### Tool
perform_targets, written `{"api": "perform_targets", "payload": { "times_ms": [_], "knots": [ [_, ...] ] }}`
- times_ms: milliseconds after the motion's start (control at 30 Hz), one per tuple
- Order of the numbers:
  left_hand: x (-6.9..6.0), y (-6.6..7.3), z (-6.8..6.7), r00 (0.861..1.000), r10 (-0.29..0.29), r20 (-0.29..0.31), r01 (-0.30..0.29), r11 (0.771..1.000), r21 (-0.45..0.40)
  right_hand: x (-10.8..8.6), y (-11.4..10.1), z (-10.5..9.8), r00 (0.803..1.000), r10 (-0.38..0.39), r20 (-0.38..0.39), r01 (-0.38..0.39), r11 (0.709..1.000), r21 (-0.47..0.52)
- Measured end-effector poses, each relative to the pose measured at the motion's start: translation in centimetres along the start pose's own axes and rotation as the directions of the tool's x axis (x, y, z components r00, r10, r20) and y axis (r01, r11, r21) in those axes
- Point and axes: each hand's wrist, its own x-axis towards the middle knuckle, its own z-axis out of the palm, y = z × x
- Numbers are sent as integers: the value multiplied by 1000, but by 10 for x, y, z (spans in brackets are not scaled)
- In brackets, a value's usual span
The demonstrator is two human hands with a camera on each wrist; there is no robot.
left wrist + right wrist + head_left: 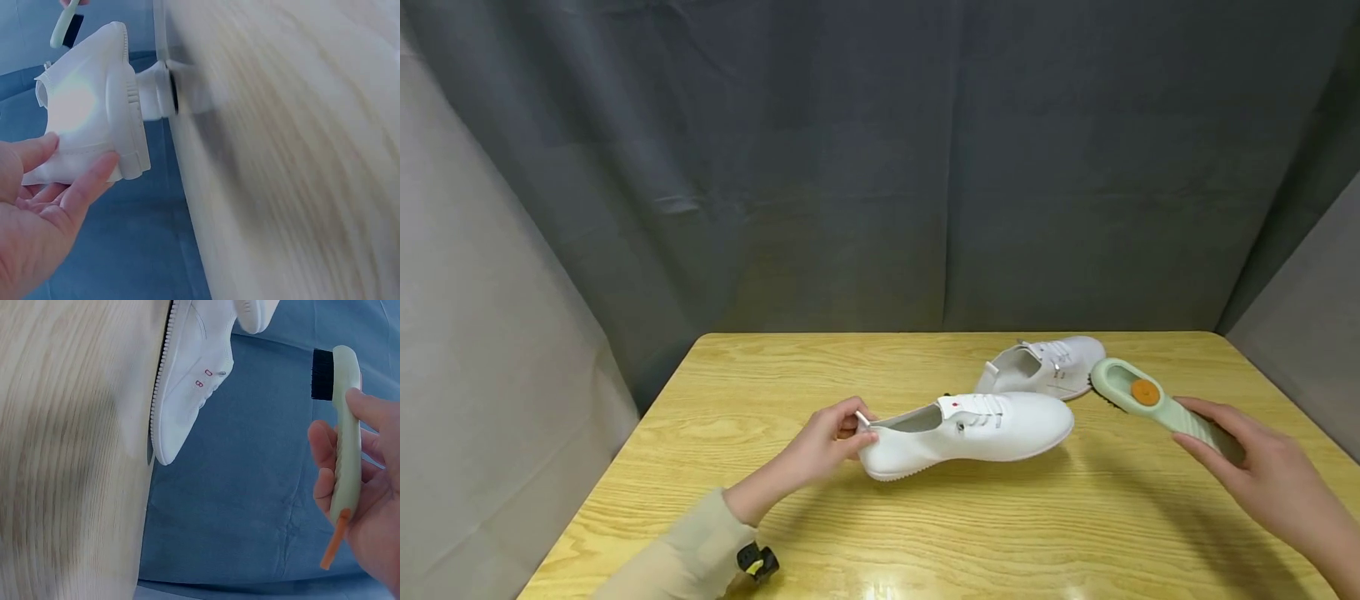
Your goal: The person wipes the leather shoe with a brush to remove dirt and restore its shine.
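Observation:
My left hand grips a white lace-up shoe by its heel, thumb and fingers on either side. That shoe hangs above the table with its toe pointing right; in the left wrist view its heel and ridged sole show. In my right hand is a pale green brush with an orange button. Its black bristles are plain in the right wrist view, apart from either shoe. Some right-hand fingers are hidden behind the handle in the head view.
A second white shoe rests on the wooden table, behind the held one, with red marks on its side. Dark grey cloth hangs behind the table, and lighter panels stand at the sides.

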Motion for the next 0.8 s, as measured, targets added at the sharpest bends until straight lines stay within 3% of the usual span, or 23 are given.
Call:
{"api": "perform_targets", "payload": {
  "times_ms": [333, 567, 800],
  "knots": [
    [-9, 2, -21, 998, -5, -67, 7, 999, 36, 2, 0, 2, 1000, 9, 16, -9, 1000, 1],
    [-13, 1, -30, 993, -17, -117, 14, 1000, -26, 3, -5, 8, 1000, -21, 19, 20, 1000, 22],
    [-14, 1, -41, 979, 35, -202, -38, 999, -13, 7, -13, 17, 998, -52, 38, 50, 998, 31]
  ]
}}
